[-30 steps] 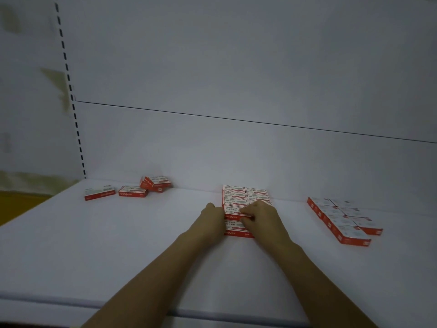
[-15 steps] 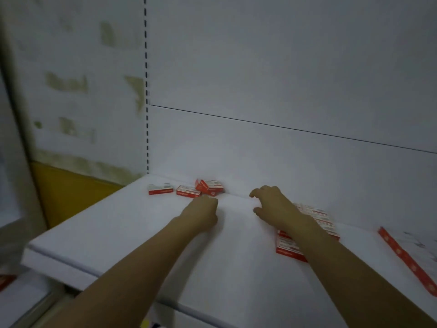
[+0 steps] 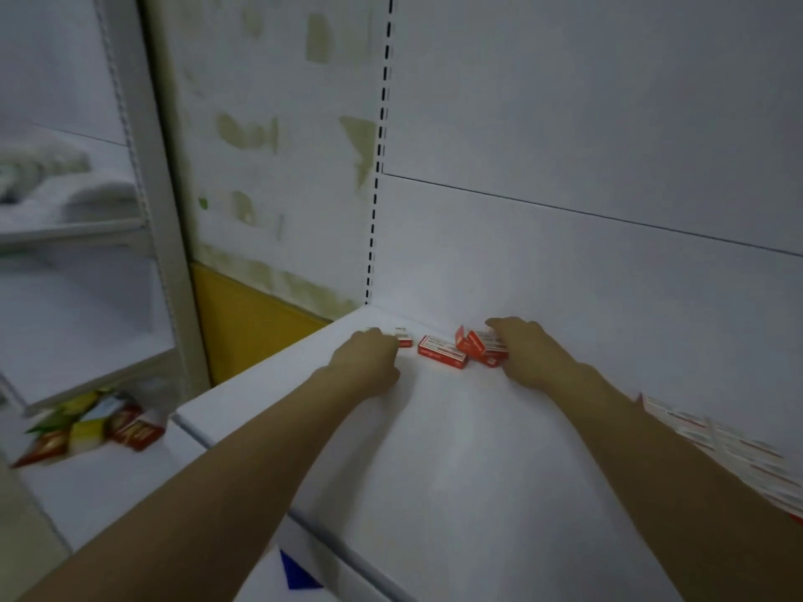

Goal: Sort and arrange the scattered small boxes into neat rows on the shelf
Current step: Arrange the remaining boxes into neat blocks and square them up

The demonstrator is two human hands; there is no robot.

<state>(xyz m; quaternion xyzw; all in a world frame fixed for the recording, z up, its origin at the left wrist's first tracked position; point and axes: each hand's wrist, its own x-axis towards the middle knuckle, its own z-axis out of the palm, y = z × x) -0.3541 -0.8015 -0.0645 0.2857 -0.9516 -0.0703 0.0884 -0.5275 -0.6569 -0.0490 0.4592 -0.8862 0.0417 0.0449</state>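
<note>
White smooth shelf (image 3: 434, 449), plain back panel (image 3: 565, 262). Both arms reach fwd to the far left corner. L hand (image 3: 369, 362), fingers curled, grips the end box (image 3: 405, 339). R hand (image 3: 528, 354) lies over two leaning boxes (image 3: 480, 346), grip unclear. Flat red cardboard box (image 3: 442, 352) sits btwn the hands. Neat rows (image 3: 717, 441) at right edge. Blurred packets (image 3: 100, 423) on a lower shelf, left.

- Boxes (image 3: 442, 352) at the shelf's (image 3: 434, 449) back left corner — red, white printed tops.
- Shelf — white.
- Panel (image 3: 247, 323) — yellow.
- Packets (image 3: 95, 423) — red, yellow, green.
- Slots (image 3: 377, 184) — black dashes.

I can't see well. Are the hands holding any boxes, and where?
Cannot tell: left hand half covers the leftmost box, right hand lies on the tilted boxes.
</note>
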